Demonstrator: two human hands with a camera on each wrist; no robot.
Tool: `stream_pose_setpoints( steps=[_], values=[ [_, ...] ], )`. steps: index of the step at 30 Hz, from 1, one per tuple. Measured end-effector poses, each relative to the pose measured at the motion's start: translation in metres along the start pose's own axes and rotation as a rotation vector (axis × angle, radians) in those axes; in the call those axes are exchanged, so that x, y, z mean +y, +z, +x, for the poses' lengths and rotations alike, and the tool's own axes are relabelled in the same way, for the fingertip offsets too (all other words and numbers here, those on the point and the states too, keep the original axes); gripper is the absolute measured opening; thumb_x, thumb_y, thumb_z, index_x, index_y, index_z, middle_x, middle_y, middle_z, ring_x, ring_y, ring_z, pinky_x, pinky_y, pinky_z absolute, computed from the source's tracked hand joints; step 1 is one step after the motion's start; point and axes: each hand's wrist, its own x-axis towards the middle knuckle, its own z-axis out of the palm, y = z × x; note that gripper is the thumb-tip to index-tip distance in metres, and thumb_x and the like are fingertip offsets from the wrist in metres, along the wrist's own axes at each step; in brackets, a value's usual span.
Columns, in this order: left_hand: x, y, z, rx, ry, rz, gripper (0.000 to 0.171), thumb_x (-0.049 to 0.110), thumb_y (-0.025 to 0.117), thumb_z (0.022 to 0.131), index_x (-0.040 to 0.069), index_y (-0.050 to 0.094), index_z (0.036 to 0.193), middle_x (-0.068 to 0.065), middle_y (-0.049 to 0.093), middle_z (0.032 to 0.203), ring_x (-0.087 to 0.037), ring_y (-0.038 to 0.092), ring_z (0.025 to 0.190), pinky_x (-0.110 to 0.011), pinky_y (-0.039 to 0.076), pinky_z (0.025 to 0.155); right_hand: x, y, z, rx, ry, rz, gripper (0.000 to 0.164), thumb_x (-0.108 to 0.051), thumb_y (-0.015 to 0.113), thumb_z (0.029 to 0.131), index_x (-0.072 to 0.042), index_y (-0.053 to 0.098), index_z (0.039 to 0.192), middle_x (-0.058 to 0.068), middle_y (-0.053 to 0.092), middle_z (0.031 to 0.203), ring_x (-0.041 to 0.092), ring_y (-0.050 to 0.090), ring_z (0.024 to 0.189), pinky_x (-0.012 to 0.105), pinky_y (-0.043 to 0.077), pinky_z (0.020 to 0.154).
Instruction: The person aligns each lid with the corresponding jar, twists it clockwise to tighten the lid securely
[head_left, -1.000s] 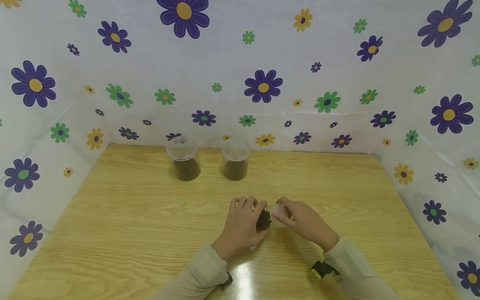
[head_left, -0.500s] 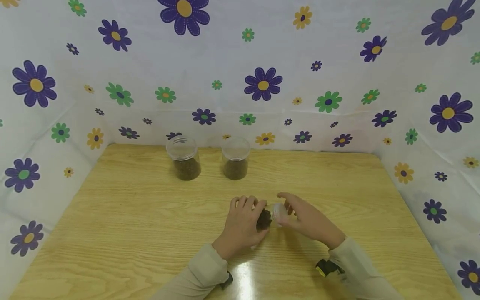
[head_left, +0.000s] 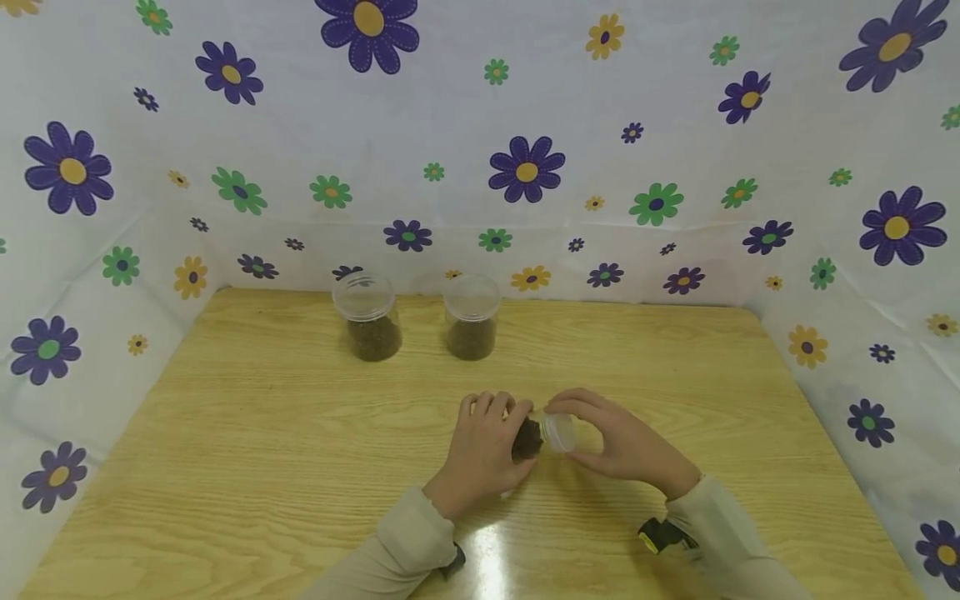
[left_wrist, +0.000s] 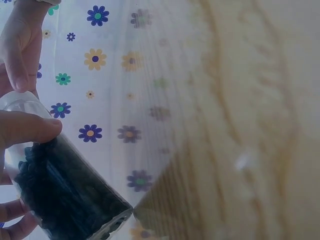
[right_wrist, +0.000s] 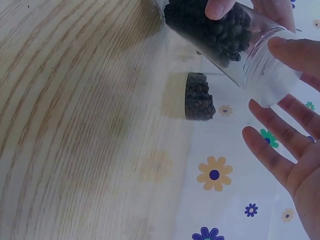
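A clear jar (head_left: pixel 528 440) of dark beans (right_wrist: pixel 232 42), like coffee beans, leans to the right over the wooden table, its base low by the tabletop. My left hand (head_left: pixel 483 454) grips its body from the left, the thumb lying across the clear wall in the left wrist view. At the jar's top is a translucent lid (head_left: pixel 558 432). My right hand (head_left: pixel 633 446) holds this lid between thumb and fingers, one at each side of it. In the right wrist view the thumb (right_wrist: pixel 295 54) lies on the lid while the lower fingers spread outward.
Two more clear lidded jars, a left one (head_left: pixel 373 337) and a right one (head_left: pixel 471 336), stand upright at the back of the wooden table (head_left: pixel 262 417), partly filled with dark contents. A flower-printed white cloth (head_left: pixel 435 100) walls the table at the back and both sides.
The right hand's fingers loosened off the lid half a second ago and now span it again, with the wrist slightly further right. The left hand and the jar stay in place.
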Motion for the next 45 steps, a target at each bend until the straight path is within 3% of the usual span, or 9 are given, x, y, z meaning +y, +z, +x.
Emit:
stream_pose_setpoints(
  steps=[8,13,19,26,35,42,45],
  values=[
    [0.001,-0.001,0.001,-0.001,-0.003,0.0,0.065,0.052,0.081,0.059,0.019,0.058,0.111,0.001,0.057,0.094,-0.017,0.054,0.084,-0.039,0.045,0.082,0.001,-0.002,0.001,-0.024,0.057,0.018,0.057,-0.009,0.078,0.075,-0.011,0.054,0.127,0.001,0.056,0.128,0.018,0.056,0.115,0.039,0.05,0.094],
    [0.0,-0.002,0.001,0.002,0.001,-0.004,0.065,0.052,0.081,0.059,0.018,0.058,0.111,0.001,0.056,0.093,-0.017,0.053,0.083,-0.039,0.045,0.082,0.001,-0.002,0.002,-0.047,0.055,0.021,0.057,-0.009,0.077,0.076,-0.006,0.053,0.128,0.005,0.06,0.124,0.018,0.059,0.107,0.037,0.053,0.085],
    [0.0,-0.002,0.0,-0.005,0.004,0.004,0.065,0.053,0.08,0.06,0.019,0.058,0.111,0.001,0.057,0.094,-0.017,0.053,0.084,-0.039,0.044,0.082,0.0,-0.002,0.002,-0.062,0.072,0.027,0.058,-0.008,0.076,0.076,-0.003,0.052,0.128,0.009,0.06,0.125,0.021,0.061,0.104,0.035,0.053,0.084],
    [0.0,-0.002,0.001,0.006,-0.003,-0.003,0.065,0.052,0.081,0.058,0.019,0.058,0.11,0.001,0.056,0.094,-0.018,0.052,0.085,-0.039,0.043,0.083,-0.005,-0.004,0.002,-0.054,0.147,-0.015,0.058,-0.021,0.075,0.079,-0.005,0.052,0.13,0.007,0.063,0.12,0.014,0.063,0.092,0.037,0.054,0.08],
    [0.001,-0.002,0.001,0.02,0.0,-0.002,0.065,0.052,0.081,0.058,0.019,0.057,0.11,0.002,0.056,0.093,-0.017,0.053,0.083,-0.038,0.044,0.082,-0.009,0.0,0.005,-0.055,0.294,-0.025,0.049,-0.036,0.069,0.084,-0.006,0.056,0.121,0.0,0.069,0.094,0.01,0.065,0.082,0.036,0.055,0.074],
    [0.002,-0.002,0.0,0.014,0.0,0.003,0.065,0.052,0.08,0.059,0.019,0.056,0.11,0.002,0.057,0.093,-0.017,0.054,0.083,-0.038,0.044,0.082,-0.009,0.004,0.006,-0.051,0.365,-0.043,0.043,-0.044,0.063,0.086,-0.009,0.057,0.11,-0.006,0.066,0.075,0.003,0.058,0.065,0.018,0.046,0.058],
    [0.002,-0.001,0.0,0.011,0.001,0.0,0.065,0.052,0.08,0.06,0.019,0.056,0.11,0.001,0.057,0.094,-0.018,0.054,0.084,-0.039,0.044,0.083,-0.009,0.005,0.007,-0.05,0.388,-0.039,0.041,-0.046,0.062,0.087,-0.01,0.058,0.107,-0.007,0.064,0.072,0.001,0.053,0.06,0.017,0.043,0.053]
  ],
)
